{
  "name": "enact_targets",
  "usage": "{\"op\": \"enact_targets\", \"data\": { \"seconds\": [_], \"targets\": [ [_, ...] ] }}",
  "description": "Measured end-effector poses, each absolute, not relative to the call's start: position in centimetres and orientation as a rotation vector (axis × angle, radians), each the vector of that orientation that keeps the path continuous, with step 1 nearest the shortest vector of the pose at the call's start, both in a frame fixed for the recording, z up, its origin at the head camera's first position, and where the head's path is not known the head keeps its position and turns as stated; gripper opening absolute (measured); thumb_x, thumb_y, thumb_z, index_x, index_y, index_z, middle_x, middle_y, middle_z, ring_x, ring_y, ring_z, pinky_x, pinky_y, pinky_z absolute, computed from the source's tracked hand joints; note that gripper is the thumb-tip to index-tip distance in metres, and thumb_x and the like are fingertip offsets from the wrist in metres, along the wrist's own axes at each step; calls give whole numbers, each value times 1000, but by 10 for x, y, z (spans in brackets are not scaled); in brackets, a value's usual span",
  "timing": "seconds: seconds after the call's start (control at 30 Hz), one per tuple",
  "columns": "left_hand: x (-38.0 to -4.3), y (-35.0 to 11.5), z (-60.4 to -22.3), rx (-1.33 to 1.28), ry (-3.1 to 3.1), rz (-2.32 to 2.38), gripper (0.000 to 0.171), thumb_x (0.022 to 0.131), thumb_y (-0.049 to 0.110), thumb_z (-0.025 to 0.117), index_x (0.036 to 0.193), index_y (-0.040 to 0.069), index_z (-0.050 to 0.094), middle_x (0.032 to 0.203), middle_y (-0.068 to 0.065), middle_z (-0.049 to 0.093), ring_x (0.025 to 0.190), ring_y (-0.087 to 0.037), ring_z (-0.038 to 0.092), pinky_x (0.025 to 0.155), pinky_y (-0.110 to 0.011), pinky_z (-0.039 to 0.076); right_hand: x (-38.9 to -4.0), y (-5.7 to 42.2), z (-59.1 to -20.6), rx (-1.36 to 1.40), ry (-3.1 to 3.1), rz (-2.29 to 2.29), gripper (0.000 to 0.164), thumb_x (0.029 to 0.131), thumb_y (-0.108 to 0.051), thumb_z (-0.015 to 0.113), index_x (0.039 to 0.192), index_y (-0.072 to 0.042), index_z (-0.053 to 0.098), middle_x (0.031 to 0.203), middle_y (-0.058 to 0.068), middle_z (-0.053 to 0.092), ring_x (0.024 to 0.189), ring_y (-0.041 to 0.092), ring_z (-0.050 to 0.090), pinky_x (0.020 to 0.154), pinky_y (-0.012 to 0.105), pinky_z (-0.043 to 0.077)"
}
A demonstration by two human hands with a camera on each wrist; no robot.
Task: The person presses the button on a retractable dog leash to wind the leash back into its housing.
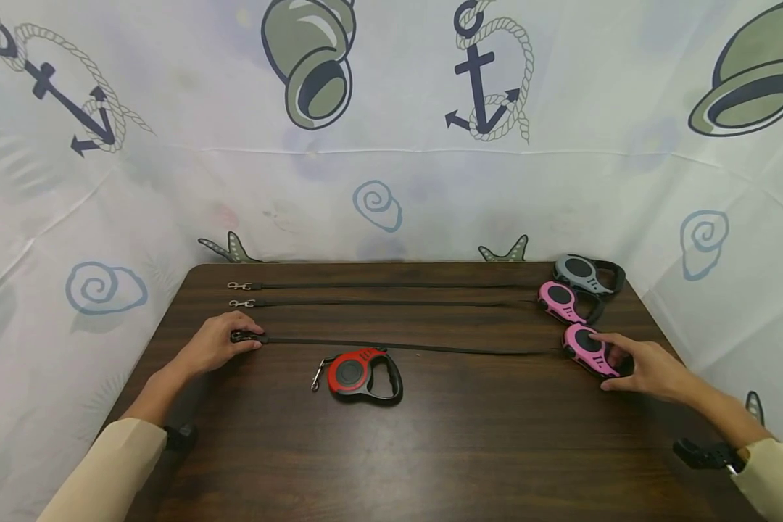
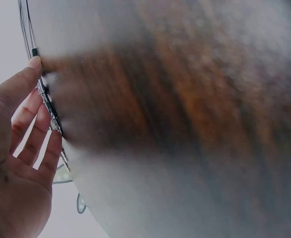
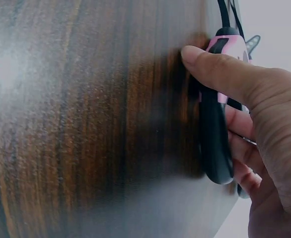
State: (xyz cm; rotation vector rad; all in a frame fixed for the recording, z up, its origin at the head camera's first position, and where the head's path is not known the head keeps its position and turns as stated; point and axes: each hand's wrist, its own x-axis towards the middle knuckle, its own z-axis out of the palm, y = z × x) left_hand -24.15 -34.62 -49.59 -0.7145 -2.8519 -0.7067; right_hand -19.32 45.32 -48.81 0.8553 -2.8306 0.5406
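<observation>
A retractable dog leash with a pink case point(image 1: 586, 349) lies at the table's right, its black cord point(image 1: 391, 346) drawn out in a line to the left. My right hand point(image 1: 651, 368) grips this case near its black handle point(image 3: 216, 144), thumb along the near side and fingers behind. At the cord's other end, my left hand point(image 1: 217, 344) pinches the leash clip point(image 1: 246, 336) between thumb and fingers, low at the tabletop. In the left wrist view the thumb point(image 2: 30, 69) rests by the black end piece. A red retractable leash point(image 1: 351, 373) with its cord wound in lies between the hands, nearer me.
Behind, a second pink leash point(image 1: 559, 301) and a grey leash point(image 1: 577, 270) stand at the right, their cords stretched left to metal clips point(image 1: 241, 303). The dark wooden table point(image 1: 431, 449) meets a patterned cloth point(image 1: 424, 196) at its back and sides.
</observation>
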Motion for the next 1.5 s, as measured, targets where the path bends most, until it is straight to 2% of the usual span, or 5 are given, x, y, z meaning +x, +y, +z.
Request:
{"op": "enact_targets", "data": {
  "seconds": [0.4, 0.73, 1.0, 1.17, 1.5],
  "targets": [
    [-244, -348, -494, -735, -2841, -717, 19, 84, 10, 90, 99, 9, 79, 99, -4, 74, 91, -28, 71, 81, -53, 55, -192, 452, -490, 901, -2813, 507, 83, 67, -19, 102, 137, -5, 59, 84, -12, 59, 69, 0, 47, 59, 23, 40],
    [-246, -347, -494, -805, -2894, -653, 14, 91, 8, 83, 100, 10, 73, 104, -5, 67, 95, -25, 64, 84, -51, 52, -191, 449, -491, 882, -2818, 455, 81, 69, -21, 100, 137, -4, 60, 83, -15, 60, 69, -2, 45, 58, 23, 41],
    [-247, -349, -496, -889, -2825, -667, 15, 93, 4, 80, 97, 12, 68, 108, -5, 65, 96, -22, 63, 83, -46, 53, -189, 448, -482, 807, -2910, 435, 75, 76, -25, 96, 139, -4, 60, 87, -11, 69, 74, 0, 54, 62, 27, 47],
    [-247, -349, -497, -931, -2772, -684, 15, 94, 1, 78, 99, 10, 67, 107, -5, 67, 96, -22, 63, 83, -46, 54, -187, 446, -478, 744, -2965, 450, 71, 80, -24, 93, 140, -5, 60, 89, -5, 71, 74, 3, 54, 63, 28, 45],
    [-244, -351, -492, -792, -2905, -792, 10, 99, 4, 73, 108, 4, 68, 103, -5, 72, 95, -25, 69, 85, -49, 56, -188, 443, -471, 696, -2898, 497, 58, 84, -18, 89, 136, -6, 66, 92, 4, 73, 74, 5, 54, 62, 28, 42]
  ]
}}
